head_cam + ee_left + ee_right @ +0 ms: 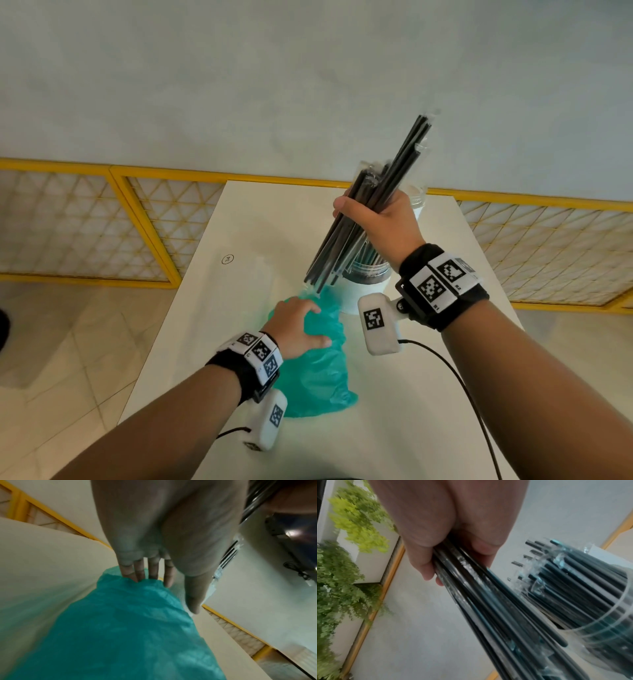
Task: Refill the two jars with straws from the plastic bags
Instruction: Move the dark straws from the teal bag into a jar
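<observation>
My right hand grips a bundle of black wrapped straws in the air, tilted, its lower end just above the mouth of a teal plastic bag. In the right wrist view the fingers curl round the same straws. My left hand presses the bag flat on the white table, fingers straight on the teal plastic bag. A clear jar holding black straws stands right behind the bundle; the jar looks fairly full. A second clear jar peeks out behind my right hand.
A yellow-framed mesh railing runs behind the table, with a plain wall above. Green plants show at the left in the right wrist view. Cables trail from the wrist cameras across the table's near right part.
</observation>
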`<state>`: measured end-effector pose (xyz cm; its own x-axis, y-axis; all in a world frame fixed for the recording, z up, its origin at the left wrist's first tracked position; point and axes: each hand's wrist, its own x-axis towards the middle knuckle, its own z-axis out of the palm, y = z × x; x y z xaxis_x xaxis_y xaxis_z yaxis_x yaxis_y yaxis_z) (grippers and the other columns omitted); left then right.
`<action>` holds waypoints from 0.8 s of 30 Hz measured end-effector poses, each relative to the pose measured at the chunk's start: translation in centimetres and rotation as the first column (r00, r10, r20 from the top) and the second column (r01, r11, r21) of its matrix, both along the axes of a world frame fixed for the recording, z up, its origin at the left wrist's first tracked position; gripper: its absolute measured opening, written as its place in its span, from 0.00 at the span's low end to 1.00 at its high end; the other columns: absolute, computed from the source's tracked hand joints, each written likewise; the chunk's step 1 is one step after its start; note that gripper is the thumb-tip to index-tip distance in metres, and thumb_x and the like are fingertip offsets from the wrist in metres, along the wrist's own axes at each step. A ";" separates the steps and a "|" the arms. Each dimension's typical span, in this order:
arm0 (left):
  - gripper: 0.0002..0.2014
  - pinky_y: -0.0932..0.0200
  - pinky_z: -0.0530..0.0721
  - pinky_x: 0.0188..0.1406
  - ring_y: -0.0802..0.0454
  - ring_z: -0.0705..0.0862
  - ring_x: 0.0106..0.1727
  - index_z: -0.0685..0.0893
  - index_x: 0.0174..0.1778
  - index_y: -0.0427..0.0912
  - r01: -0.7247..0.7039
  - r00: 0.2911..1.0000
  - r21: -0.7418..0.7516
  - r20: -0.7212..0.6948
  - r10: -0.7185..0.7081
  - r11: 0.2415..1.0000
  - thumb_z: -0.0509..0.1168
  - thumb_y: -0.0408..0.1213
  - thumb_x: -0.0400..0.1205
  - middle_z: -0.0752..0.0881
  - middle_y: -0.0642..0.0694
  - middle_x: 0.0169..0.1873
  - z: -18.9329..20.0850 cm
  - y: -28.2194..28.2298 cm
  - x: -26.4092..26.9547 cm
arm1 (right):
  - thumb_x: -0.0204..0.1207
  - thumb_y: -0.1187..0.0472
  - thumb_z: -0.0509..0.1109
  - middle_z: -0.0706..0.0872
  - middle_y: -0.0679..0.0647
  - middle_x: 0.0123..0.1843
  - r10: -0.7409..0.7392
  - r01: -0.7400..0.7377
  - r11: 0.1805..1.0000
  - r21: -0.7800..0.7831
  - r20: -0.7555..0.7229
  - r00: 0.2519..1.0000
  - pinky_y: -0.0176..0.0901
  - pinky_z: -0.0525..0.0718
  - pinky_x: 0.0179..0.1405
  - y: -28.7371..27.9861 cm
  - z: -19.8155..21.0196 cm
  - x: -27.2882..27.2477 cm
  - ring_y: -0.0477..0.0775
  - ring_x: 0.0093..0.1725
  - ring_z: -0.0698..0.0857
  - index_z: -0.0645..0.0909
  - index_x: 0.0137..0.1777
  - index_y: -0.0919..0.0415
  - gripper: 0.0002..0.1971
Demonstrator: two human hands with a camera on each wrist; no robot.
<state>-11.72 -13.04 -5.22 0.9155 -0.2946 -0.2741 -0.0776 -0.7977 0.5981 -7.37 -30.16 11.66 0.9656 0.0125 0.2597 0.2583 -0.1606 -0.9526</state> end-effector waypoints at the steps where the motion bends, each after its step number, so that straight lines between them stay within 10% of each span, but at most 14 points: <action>1: 0.32 0.50 0.70 0.75 0.46 0.70 0.74 0.76 0.70 0.50 -0.006 0.999 0.064 -0.045 0.008 0.998 0.74 0.57 0.71 0.76 0.47 0.70 0.0 -0.4 0.3 | 0.74 0.65 0.76 0.91 0.64 0.41 -0.008 0.007 1.000 0.009 0.011 1.000 0.42 0.89 0.47 -0.4 0.4 -0.1 0.54 0.41 0.90 0.85 0.45 0.72 0.08; 5: 0.30 0.47 0.72 0.72 0.40 0.68 0.74 0.80 0.68 0.55 -0.030 0.999 0.296 -0.001 0.032 0.955 0.72 0.61 0.71 0.76 0.43 0.69 2.6 -2.0 1.6 | 0.74 0.66 0.76 0.90 0.65 0.40 -0.041 0.039 0.999 0.037 0.056 0.998 0.43 0.89 0.44 -2.7 1.8 -0.5 0.57 0.40 0.91 0.84 0.46 0.74 0.08; 9: 0.29 0.52 0.72 0.62 0.40 0.70 0.67 0.82 0.57 0.48 -0.248 0.960 0.033 0.143 0.241 0.968 0.79 0.56 0.64 0.72 0.44 0.57 5.9 -4.5 3.4 | 0.74 0.69 0.75 0.88 0.62 0.37 -0.065 0.061 0.997 0.039 0.097 0.993 0.38 0.87 0.40 -5.7 3.0 -0.7 0.52 0.36 0.89 0.83 0.45 0.75 0.07; 13: 0.66 0.44 0.68 0.77 0.40 0.64 0.80 0.51 0.82 0.48 -0.305 0.949 -0.243 0.000 0.315 0.921 0.87 0.48 0.53 0.65 0.43 0.78 7.3 -7.4 6.1 | 0.74 0.65 0.75 0.89 0.62 0.39 -0.058 0.066 0.995 -0.072 0.115 0.992 0.38 0.87 0.43 -8.7 3.1 -0.2 0.52 0.39 0.88 0.84 0.45 0.73 0.09; 17: 0.83 0.40 0.63 0.82 0.48 0.61 0.84 0.25 0.79 0.59 -0.286 0.958 -0.424 -0.116 0.261 0.860 0.88 0.44 0.48 0.56 0.49 0.85 7.0 -9.6 7.8 | 0.75 0.64 0.75 0.89 0.63 0.41 -0.036 0.046 0.994 -0.096 0.103 0.994 0.36 0.86 0.44 -9.9 2.6 0.9 0.52 0.41 0.88 0.84 0.47 0.73 0.10; 24: 0.68 0.38 0.74 0.74 0.47 0.73 0.74 0.61 0.75 0.57 -0.337 0.939 -0.375 -0.063 0.339 0.864 0.86 0.60 0.37 0.75 0.53 0.70 5.8 -10.0 9.4 | 0.75 0.67 0.74 0.88 0.59 0.37 0.041 -0.039 0.999 -0.023 0.113 0.993 0.35 0.85 0.44 -9.7 1.9 3.3 0.49 0.39 0.87 0.83 0.46 0.77 0.10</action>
<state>-2.30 -23.03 0.53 0.9785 -0.0466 -0.2007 0.1523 -0.4924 0.8569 -4.09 -39.85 13.52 0.9285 0.0568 0.3669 0.3712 -0.1677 -0.9133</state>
